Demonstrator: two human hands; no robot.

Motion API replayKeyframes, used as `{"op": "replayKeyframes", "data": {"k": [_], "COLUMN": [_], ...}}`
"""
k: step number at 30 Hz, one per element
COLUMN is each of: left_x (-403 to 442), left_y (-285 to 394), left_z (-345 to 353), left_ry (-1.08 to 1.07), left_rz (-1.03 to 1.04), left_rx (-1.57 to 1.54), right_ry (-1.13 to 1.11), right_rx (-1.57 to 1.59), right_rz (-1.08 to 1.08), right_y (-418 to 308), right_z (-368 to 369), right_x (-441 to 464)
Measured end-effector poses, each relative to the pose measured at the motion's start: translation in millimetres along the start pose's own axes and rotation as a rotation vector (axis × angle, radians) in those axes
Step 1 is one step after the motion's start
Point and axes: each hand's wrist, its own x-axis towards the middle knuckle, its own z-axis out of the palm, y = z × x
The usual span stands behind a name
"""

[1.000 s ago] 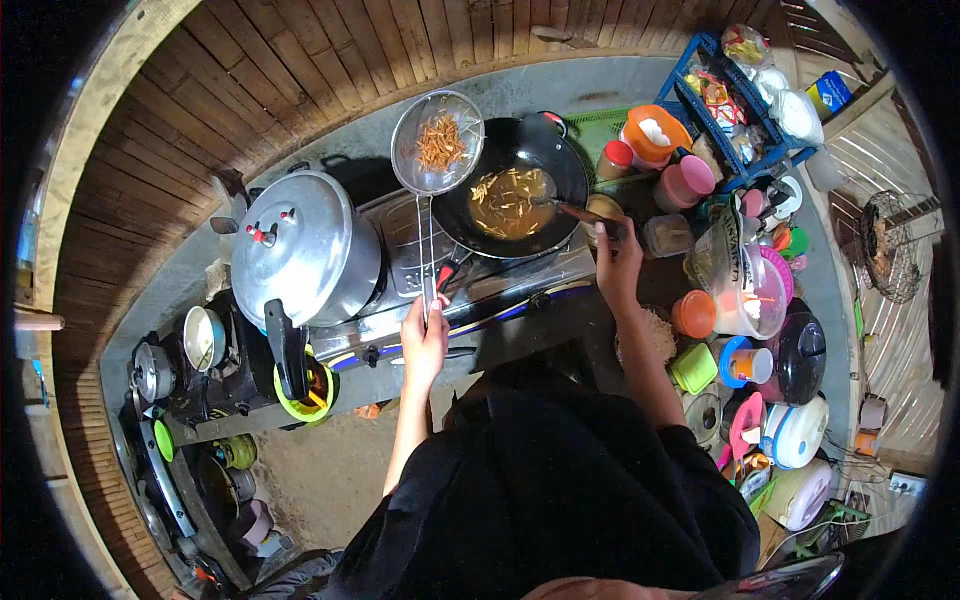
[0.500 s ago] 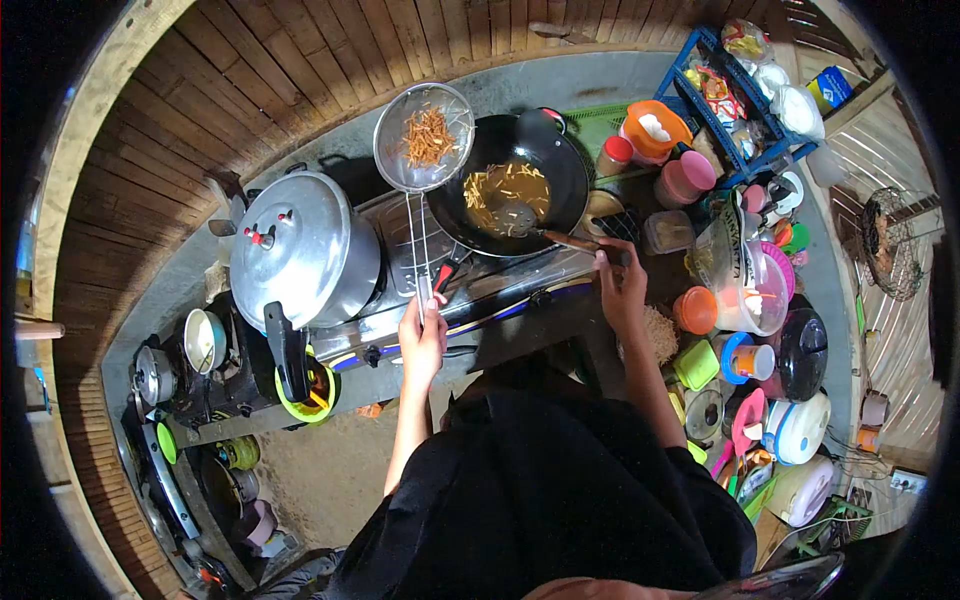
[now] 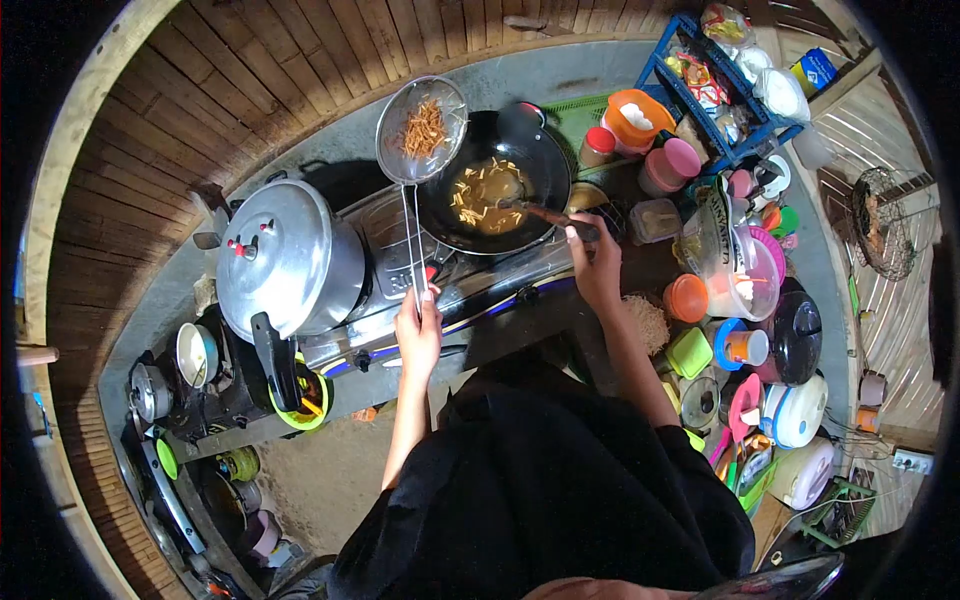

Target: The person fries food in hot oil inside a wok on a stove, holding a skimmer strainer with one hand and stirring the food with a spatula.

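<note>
My left hand point(image 3: 419, 335) is closed around the long wire handle of a mesh strainer point(image 3: 410, 165). Browned fried strips point(image 3: 424, 130) lie in the strainer's basket, which is held over the left rim of a black wok point(image 3: 545, 180). In the wok, pale strips point(image 3: 468, 205) sit in brownish oil. My right hand point(image 3: 597, 255) grips the wooden handle of a spatula point(image 3: 553, 214); its head is down in the oil, partly hidden. Beneath the wok is a metal gas stove point(image 3: 390, 275).
A large pressure cooker point(image 3: 275, 260) stands left of the wok, its black handle pointing toward me. Jars, an orange bowl point(image 3: 640, 118), a plastic container point(image 3: 655, 220) and a blue rack point(image 3: 690, 95) crowd the right side. A green bowl point(image 3: 318, 405) sits at the front edge.
The spatula head has shifted within the oil, and my right hand has moved slightly left with it. The strainer stays beside the wok, a little more tilted. The whole view has shifted slightly.
</note>
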Motion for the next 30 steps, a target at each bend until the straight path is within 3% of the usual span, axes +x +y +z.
{"op": "replayKeyframes", "data": {"k": [4, 12, 14, 19, 30], "left_x": [0.3, 1.2, 1.7, 6.9, 14.6], "left_y": [0.7, 1.9, 3.6, -2.2, 5.9], "left_z": [2.4, 3.2, 1.9, 11.0, 19.3], "left_ry": [0.006, -0.004, -0.169, -0.287, -0.341], "left_rz": [0.029, 0.031, -0.119, -0.254, -0.439], "left_rx": [0.01, -0.052, -0.299, -0.561, -0.973], "right_ry": [-0.05, -0.027, -0.016, -0.002, 0.023], "right_rx": [-0.088, -0.031, -0.026, -0.061, -0.027], "right_rz": [-0.132, -0.022, -0.012, -0.08, -0.059], "right_y": [-1.4, -2.5, -9.0, -19.5, -17.1], "right_z": [-1.1, -18.3, -18.5, -9.0, -5.0], "right_x": [-7.8, -14.4, -12.5, -2.8, 3.6]}}
